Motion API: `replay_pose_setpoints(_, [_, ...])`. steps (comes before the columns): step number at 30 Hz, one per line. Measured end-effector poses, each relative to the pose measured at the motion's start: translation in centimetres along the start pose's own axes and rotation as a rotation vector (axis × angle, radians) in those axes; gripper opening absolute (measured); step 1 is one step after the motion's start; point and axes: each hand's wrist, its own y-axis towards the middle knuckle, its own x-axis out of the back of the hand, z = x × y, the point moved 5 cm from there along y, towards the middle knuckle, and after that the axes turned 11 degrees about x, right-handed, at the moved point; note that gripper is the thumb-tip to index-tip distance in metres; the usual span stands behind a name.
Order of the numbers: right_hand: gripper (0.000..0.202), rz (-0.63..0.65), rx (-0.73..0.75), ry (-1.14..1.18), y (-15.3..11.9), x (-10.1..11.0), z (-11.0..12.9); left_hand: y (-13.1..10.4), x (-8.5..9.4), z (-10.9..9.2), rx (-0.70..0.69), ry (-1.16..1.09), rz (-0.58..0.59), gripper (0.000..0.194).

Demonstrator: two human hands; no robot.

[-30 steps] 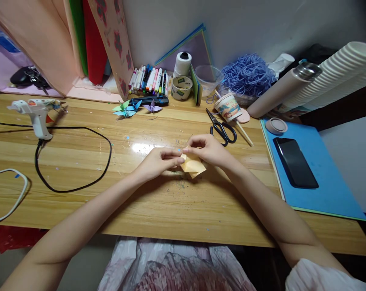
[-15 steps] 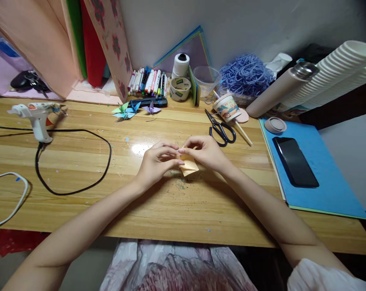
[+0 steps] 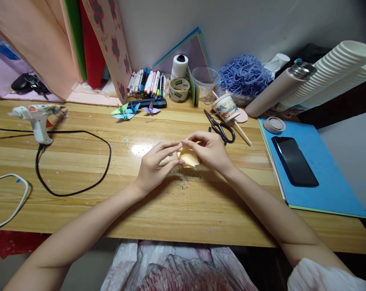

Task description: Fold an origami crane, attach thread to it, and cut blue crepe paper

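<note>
A small piece of pale orange folding paper (image 3: 189, 157) is held between both hands above the middle of the table. My left hand (image 3: 157, 163) pinches its left side, thumb low and fingers at the upper edge. From the right, my right hand (image 3: 211, 149) grips the top of the paper between thumb and fingers. The paper is partly folded, with a flap standing open toward me; its far side is hidden by my fingers. Just beyond my right hand lie black-handled scissors (image 3: 221, 127). Folded paper cranes (image 3: 125, 112) in green and blue rest farther back, beside a purple one (image 3: 151, 108).
A white glue gun (image 3: 39, 123) with a looping black cord lies at left. Markers (image 3: 148, 82), a tape roll (image 3: 179, 89) and blue yarn (image 3: 245, 74) line the wall. At right, a phone (image 3: 294, 161) sits on blue sheets (image 3: 331, 173), near a tumbler (image 3: 280, 89).
The paper has opened out, its flap now spread and its lower tip raised. My right hand's fingertips have shifted slightly up along the top edge; both hands keep their hold.
</note>
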Motion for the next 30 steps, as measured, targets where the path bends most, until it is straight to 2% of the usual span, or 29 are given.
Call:
replay_pose_setpoints(3, [0.022,-0.020,-0.006,-0.004,0.1,0.3,0.2,0.0,0.2,-0.3,-0.025,-0.032,-0.021,0.044])
replay_pose_setpoints(8, [0.021,-0.005,0.048,-0.050,0.0,0.4,0.9,0.0,0.4,-0.3,-0.038,0.021,-0.065,0.028])
replay_pose_setpoints(16, [0.020,0.152,0.327,-0.305,-0.9,-0.8,3.6,-0.1,0.5,0.3,0.025,0.000,-0.115,0.022])
replay_pose_setpoints(22, [0.024,0.265,0.371,-0.354,-1.3,-1.6,3.9,0.0,0.9,0.5,0.097,0.034,-0.145,0.015])
replay_pose_setpoints(26, [0.021,0.214,0.391,-0.317,-1.4,-1.5,3.9,-0.1,0.9,0.1,0.040,0.079,-0.131,0.010])
replay_pose_setpoints(30, [0.014,0.119,0.385,-0.275,-1.4,-1.1,4.0,0.1,1.1,-0.1,0.006,0.081,-0.121,0.018])
